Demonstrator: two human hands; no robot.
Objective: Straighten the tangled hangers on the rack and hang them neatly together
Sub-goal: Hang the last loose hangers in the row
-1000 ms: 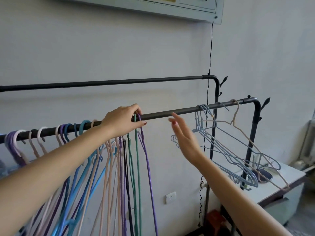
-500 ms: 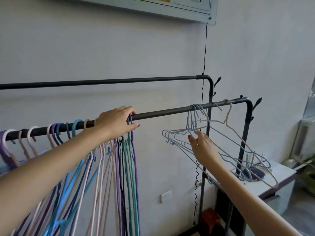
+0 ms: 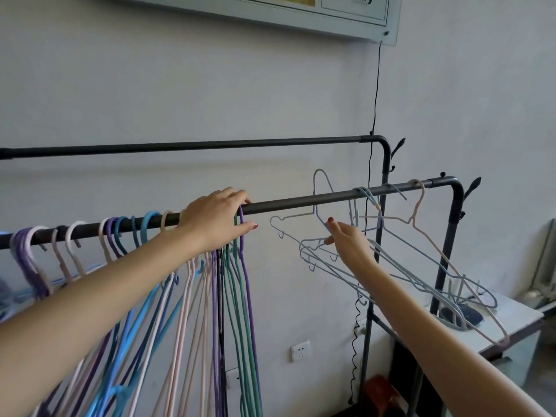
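Observation:
A dark front rail (image 3: 301, 202) of the rack carries a tight row of coloured hangers (image 3: 228, 281) at the left: purple, pink, blue, green. My left hand (image 3: 215, 219) rests over the rail and grips the hooks at the right end of that row. Further right hangs a tangled bunch of pale blue hangers (image 3: 400, 266) with one beige hanger (image 3: 421, 224). My right hand (image 3: 350, 240) pinches one pale blue hanger (image 3: 301, 218) lifted off the rail; its hook stands above the bar.
A second, higher rail (image 3: 195, 145) runs behind, close to the wall. A black cable (image 3: 374, 94) hangs down the wall by the rack's right posts. A white table (image 3: 511, 323) stands at the lower right, and a wall socket (image 3: 300, 350) sits below the hangers.
My right hand closed on a pale blue hanger and raised it, so its hook now stands above the rail. My left hand stays on the row's hooks.

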